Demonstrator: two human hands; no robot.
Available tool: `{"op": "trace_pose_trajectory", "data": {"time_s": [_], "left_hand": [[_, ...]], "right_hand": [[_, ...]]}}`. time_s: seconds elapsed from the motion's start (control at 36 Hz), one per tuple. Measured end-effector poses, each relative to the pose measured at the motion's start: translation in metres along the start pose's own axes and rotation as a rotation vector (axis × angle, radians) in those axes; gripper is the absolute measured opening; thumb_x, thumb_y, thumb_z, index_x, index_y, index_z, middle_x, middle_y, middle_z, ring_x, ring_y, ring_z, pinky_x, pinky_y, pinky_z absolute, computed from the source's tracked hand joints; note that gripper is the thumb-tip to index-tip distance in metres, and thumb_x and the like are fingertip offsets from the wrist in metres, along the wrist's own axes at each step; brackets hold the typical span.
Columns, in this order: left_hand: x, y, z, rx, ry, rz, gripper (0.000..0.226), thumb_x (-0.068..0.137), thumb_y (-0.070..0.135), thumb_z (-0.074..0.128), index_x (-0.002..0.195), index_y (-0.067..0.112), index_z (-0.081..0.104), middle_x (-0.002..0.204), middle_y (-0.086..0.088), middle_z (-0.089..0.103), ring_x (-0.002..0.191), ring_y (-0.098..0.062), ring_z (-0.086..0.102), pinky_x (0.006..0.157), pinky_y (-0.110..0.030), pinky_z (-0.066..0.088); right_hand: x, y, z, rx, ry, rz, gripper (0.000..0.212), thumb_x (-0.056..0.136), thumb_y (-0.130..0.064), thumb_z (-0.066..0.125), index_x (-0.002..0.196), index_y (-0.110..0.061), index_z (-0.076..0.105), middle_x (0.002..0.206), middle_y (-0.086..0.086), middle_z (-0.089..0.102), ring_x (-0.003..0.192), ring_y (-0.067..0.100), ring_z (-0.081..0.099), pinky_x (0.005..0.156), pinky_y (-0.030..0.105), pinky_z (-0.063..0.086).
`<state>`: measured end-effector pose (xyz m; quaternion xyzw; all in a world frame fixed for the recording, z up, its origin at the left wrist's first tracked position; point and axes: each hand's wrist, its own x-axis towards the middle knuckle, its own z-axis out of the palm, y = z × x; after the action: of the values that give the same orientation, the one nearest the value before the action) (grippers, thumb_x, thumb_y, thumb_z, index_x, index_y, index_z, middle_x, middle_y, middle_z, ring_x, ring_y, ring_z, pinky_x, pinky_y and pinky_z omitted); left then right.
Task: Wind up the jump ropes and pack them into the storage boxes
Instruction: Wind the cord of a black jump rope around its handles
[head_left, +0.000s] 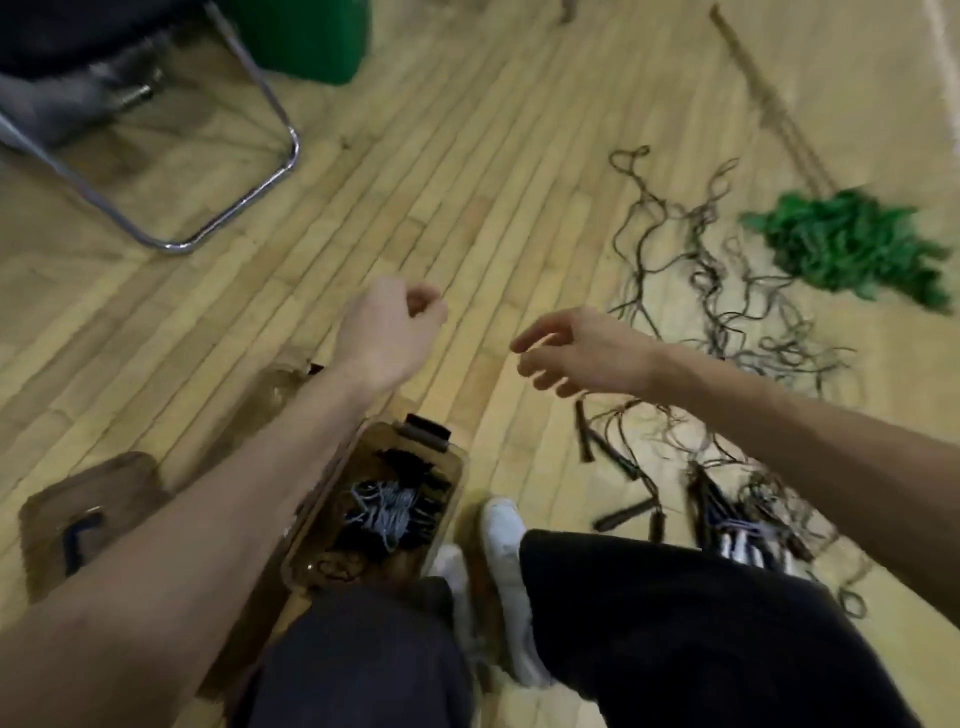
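Head view: the left hand (395, 322) is curled into a fist with nothing visible in it, and the right hand (576, 353) has loose, spread, empty fingers. The open storage box (457, 467) at the person's feet holds wound ropes (389, 512); loose jump ropes (727, 322) lie tangled on the floor (467, 182) to the right. The person seems between ropes, so the next move is probably picking 1 handle from the tangle. No writing is legible.

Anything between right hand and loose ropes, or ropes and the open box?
Nothing visible. Right hand hangs over bare floor beside the loose ropes; the storage box is open, only the left forearm crossing its edge.
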<state>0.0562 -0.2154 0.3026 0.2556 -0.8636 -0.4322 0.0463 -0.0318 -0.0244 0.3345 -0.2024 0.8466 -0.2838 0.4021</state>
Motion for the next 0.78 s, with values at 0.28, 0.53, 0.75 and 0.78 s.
{"op": "trace_pose_trajectory", "data": {"time_s": [0.28,0.53,0.75,0.78], "left_hand": [[-0.058,0.085,0.204,0.159,-0.386,0.058,0.016,0.097,0.034,0.061,0.083,0.029,0.058,0.073,0.004,0.065,0.068,-0.014,0.065,0.057,-0.029,0.050],[-0.019,-0.003,0.380,0.226,-0.466,-0.366,0.007,0.097,0.028,0.063,0.100,0.023,0.060,0.083,0.001,0.069,0.068,-0.014,0.068,0.064,-0.032,0.061],[0.061,-0.064,0.469,0.143,-0.268,-0.472,0.017,0.098,0.034,0.060,0.100,0.026,0.045,0.090,0.002,0.058,0.088,-0.021,0.064,0.082,-0.042,0.058],[0.067,-0.071,0.477,0.137,-0.251,-0.473,0.019,0.099,0.035,0.059,0.100,0.026,0.043,0.088,0.002,0.057,0.088,-0.022,0.065,0.083,-0.043,0.058]], "right_hand": [[-0.114,0.199,-0.019,0.652,0.252,0.276,0.019,0.101,-0.017,0.060,0.119,-0.013,0.058,0.091,0.012,0.076,0.077,0.027,0.072,0.072,0.041,0.057],[-0.049,0.359,0.041,0.709,0.241,0.536,0.010,0.100,-0.011,0.058,0.108,-0.011,0.063,0.097,0.012,0.071,0.080,0.020,0.066,0.079,0.037,0.057],[0.089,0.400,0.051,0.279,0.248,0.419,0.034,0.103,-0.019,0.054,0.136,-0.018,0.058,0.131,0.000,0.062,0.120,0.016,0.058,0.092,0.023,0.045],[0.105,0.402,0.053,0.220,0.272,0.410,0.034,0.102,-0.018,0.055,0.136,-0.017,0.058,0.131,0.003,0.062,0.119,0.018,0.058,0.093,0.026,0.047]]}}
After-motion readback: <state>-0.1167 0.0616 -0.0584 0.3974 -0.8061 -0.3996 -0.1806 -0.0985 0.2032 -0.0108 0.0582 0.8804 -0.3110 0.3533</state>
